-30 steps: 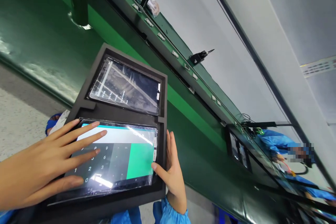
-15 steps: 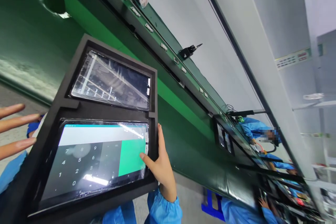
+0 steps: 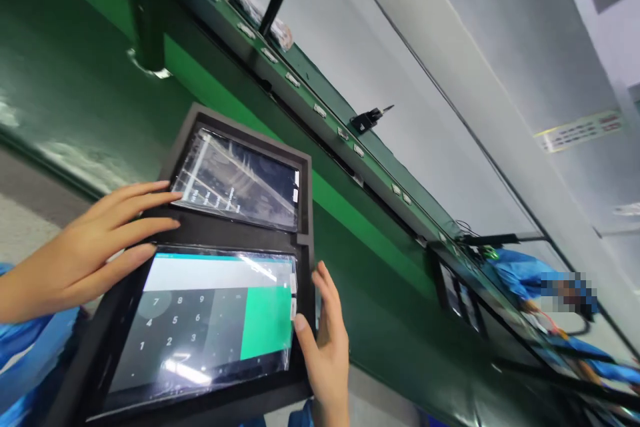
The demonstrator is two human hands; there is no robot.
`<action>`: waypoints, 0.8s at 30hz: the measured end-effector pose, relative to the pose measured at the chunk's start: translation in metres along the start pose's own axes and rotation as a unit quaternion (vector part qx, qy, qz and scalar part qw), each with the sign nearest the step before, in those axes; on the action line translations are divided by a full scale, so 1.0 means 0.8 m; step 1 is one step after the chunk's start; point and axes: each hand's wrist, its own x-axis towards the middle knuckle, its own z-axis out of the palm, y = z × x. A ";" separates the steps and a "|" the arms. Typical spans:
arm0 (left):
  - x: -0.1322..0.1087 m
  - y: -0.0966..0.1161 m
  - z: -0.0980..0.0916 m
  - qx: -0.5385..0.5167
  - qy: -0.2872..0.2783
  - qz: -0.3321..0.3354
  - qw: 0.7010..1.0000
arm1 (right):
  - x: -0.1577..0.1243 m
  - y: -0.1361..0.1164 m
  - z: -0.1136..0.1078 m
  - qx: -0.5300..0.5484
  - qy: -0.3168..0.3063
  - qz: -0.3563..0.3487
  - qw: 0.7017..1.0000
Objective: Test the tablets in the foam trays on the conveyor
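A black foam tray (image 3: 215,232) holds two film-covered tablets side by side. The nearer tablet (image 3: 200,327) shows a calculator keypad with a green block; the farther tablet (image 3: 245,180) has a dark screen with small white text. My left hand (image 3: 115,233) lies over the tray's left side, fingers spread, fingertips at the edges of both tablets. At the tray's right edge is my right hand (image 3: 327,340), its thumb on the rim by the nearer tablet's white labels and its fingers along the outer side, gripping the tray.
A green bench (image 3: 380,293) runs diagonally, with a rail of sockets (image 3: 320,110) behind it. A black plug (image 3: 367,120) sits on the rail. A dark post (image 3: 145,13) stands at upper left. Farther right are another tray (image 3: 457,290) and a person in blue (image 3: 520,273).
My left hand has come in from the left edge onto the tray. In view, the tray and bench sit slightly lower and farther right. My right thumb has moved off the green screen area to the rim.
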 end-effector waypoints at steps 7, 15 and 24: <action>0.058 -0.022 0.009 0.086 -0.053 0.056 0.993 | -0.020 -0.065 0.062 -0.092 -0.010 -0.354 0.931; 0.054 -0.026 0.004 0.087 -0.062 0.032 0.994 | -0.015 -0.086 0.066 -0.119 -0.105 -0.368 0.916; 0.043 -0.031 -0.004 0.042 -0.029 -0.010 0.999 | -0.012 -0.082 0.068 -0.191 -0.267 -0.392 0.859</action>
